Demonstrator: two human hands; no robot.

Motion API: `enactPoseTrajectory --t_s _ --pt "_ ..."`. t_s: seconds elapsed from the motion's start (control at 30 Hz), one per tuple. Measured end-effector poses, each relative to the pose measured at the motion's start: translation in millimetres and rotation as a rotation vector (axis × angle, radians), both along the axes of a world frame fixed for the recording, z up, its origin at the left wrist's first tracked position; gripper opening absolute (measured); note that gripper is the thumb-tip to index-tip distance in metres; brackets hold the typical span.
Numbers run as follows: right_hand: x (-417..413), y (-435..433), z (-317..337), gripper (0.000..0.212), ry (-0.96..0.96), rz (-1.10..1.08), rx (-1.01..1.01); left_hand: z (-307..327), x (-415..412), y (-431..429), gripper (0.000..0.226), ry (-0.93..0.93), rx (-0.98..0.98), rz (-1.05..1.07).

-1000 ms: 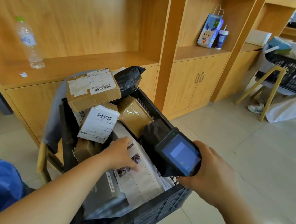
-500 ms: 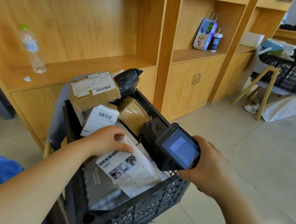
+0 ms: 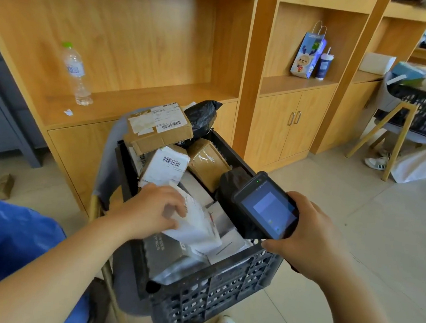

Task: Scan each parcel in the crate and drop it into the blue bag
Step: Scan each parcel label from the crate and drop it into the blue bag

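My left hand (image 3: 150, 211) pinches a white parcel (image 3: 197, 227) in the crate (image 3: 220, 292) | my right hand (image 3: 311, 236) grasps the scanner (image 3: 267, 209), just right of that grip | bag (image 3: 3, 245) off to its left

Black crate (image 3: 220, 292) on chair (image 3: 107, 156), parcels (image 3: 165, 167) heaped inside

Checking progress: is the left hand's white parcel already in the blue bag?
No, the left hand grips the white parcel over the crate, apart from the blue bag.
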State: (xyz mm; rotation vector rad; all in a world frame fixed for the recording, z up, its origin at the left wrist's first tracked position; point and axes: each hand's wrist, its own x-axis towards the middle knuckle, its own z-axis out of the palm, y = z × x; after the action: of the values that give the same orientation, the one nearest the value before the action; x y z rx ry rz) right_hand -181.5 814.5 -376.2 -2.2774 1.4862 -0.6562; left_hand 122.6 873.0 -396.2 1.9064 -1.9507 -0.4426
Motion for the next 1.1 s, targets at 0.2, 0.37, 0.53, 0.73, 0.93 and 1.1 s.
enactPoseTrajectory --t_s 0.2,0.37,0.53,0.73,0.93,1.1 --pt "8 1 -4 0.082 -0.004 0.031 0.013 -15 -2 9 0.014 0.401 -0.025 0.295" --pt "9 3 -5 0.084 0.010 0.026 -0.003 -16 -4 -1 0.069 0.260 0.052 0.606" --pt "9 4 -6 0.089 0.064 0.016 0.007 -11 1 1 0.058 0.479 0.312 0.683" --pt "14 9 -5 0.093 0.090 0.017 0.005 -10 1 11 0.051 0.831 0.364 0.675" --pt "15 14 2 0.094 0.121 0.029 -0.012 1 6 22 0.067 0.897 -0.001 0.603" --pt "23 22 11 0.096 0.225 0.122 -0.027 12 8 35 0.071 0.785 -0.278 0.541"
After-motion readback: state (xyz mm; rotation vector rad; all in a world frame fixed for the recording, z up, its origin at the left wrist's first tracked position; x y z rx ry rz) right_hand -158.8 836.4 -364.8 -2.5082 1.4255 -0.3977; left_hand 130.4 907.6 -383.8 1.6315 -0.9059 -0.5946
